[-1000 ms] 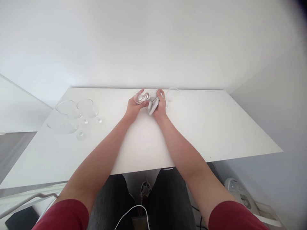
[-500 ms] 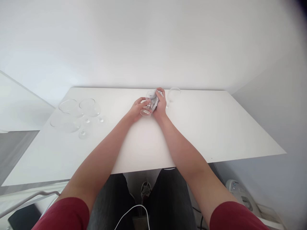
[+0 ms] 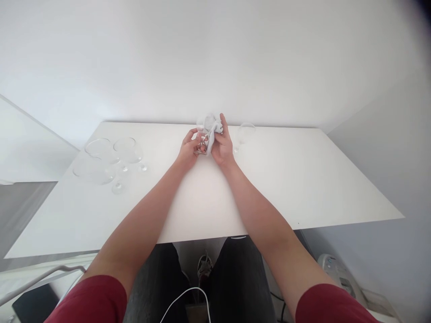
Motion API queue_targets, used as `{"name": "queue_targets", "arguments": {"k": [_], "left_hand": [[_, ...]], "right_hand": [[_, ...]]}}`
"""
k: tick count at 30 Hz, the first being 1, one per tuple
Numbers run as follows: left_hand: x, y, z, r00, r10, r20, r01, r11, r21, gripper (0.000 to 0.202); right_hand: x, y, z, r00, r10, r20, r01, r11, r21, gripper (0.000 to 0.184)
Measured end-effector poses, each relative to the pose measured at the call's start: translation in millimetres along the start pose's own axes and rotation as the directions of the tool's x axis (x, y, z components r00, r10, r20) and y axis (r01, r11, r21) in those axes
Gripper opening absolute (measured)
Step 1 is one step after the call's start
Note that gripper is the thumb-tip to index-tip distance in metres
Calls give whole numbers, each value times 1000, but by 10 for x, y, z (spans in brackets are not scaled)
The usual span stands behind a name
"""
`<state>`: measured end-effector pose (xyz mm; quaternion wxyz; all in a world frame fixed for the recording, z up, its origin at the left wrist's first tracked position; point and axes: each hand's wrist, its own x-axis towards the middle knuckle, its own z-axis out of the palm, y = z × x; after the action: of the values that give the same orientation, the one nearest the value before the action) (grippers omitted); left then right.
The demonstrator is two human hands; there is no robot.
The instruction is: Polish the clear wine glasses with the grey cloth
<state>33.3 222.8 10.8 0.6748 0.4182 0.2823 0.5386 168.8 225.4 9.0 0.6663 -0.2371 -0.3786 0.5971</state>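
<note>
My left hand (image 3: pixel 189 147) is closed around the stem end of a clear stemmed glass (image 3: pixel 201 151), whose foot faces me. The bowl points away and is mostly covered by a white cloth (image 3: pixel 211 127). With my right hand (image 3: pixel 223 146) I grip that cloth against the glass, the index finger raised. Just right of this hand another stemmed glass (image 3: pixel 247 130) stands on the white table, faint against the surface.
On the left part of the white table (image 3: pixel 303 179) are three clear stemmed glasses (image 3: pixel 97 172) close together. A white wall (image 3: pixel 215 58) rises behind the table's back edge. A white cable (image 3: pixel 182 294) hangs near my legs.
The glass and cloth have tipped and shifted slightly left and away from me. My right hand has loosened its wrap, with the index finger now extended upward.
</note>
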Motion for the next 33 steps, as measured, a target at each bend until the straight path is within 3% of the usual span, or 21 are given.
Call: {"name": "queue_targets", "arguments": {"k": [4, 9, 12, 15, 18, 20, 22, 25, 29, 33], "left_hand": [[26, -36, -21, 995, -81, 52, 79, 996, 28, 26], [5, -47, -40, 960, -231, 160, 215, 970, 112, 34], [-3, -50, -38, 929, -288, 231, 274, 957, 91, 31], [3, -89, -12, 968, -209, 140, 191, 973, 133, 33], [1, -121, 5, 979, -158, 129, 129, 969, 213, 38], [-9, -114, -3, 968, -190, 165, 154, 965, 211, 39], [-20, -89, -18, 942, -261, 212, 225, 957, 181, 39], [-30, -54, -27, 909, -315, 274, 290, 949, 125, 38], [-45, -34, -2, 929, -267, 255, 260, 964, 61, 33], [-77, 17, -6, 862, -364, 353, 366, 928, 63, 34]], "right_hand": [[1, 6, 40, 1000, 19, -3, -19, 1000, -1, 55], [18, -44, 6, 988, 157, 7, -157, 987, 28, 59], [10, -30, 26, 996, 23, -81, -23, 1000, 2, 52], [-24, 31, 79, 952, -222, -213, 178, 962, -205, 44], [-50, 63, 97, 924, -299, -237, 221, 926, -307, 48], [-46, 43, 73, 951, -210, -225, 160, 962, -222, 44], [-29, 0, 33, 988, -23, -152, 12, 998, -69, 43], [-2, -51, -17, 979, 202, 5, -202, 977, 70, 54], [11, -48, -48, 965, 257, 52, -259, 965, 38, 61], [15, -56, -71, 972, 235, 6, -234, 970, -72, 69]]}}
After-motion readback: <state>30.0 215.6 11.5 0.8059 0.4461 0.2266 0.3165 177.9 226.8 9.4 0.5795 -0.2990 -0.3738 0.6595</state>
